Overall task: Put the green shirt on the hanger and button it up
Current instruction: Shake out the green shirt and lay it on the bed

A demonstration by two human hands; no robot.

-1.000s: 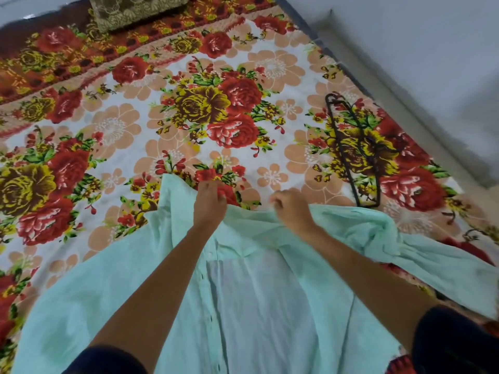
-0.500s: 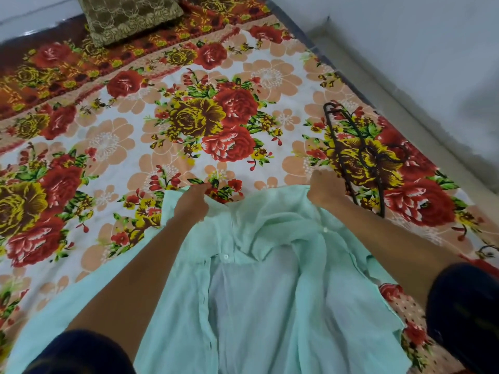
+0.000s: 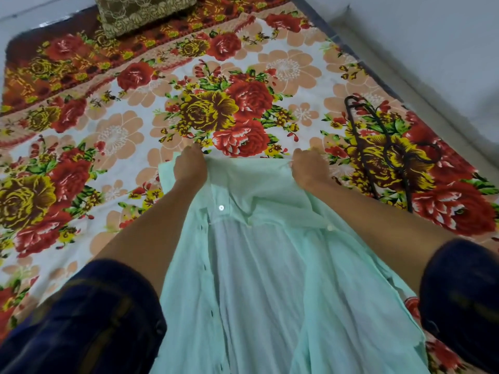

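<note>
Green shirt (image 3: 270, 265) — one only, pale mint and thin enough to look whitish down its middle — lies unbuttoned on the bed (image 3: 135, 136), front placket with its white button beside the left grip. Two hands hold its top edge: the left hand (image 3: 190, 166) and right hand (image 3: 309, 168) each have their grip closed on the cloth near the collar, well apart. One black hanger (image 3: 388, 147) lies just beyond the right grip, bare. One brown cushion (image 3: 143, 12) sits far past both.
</note>
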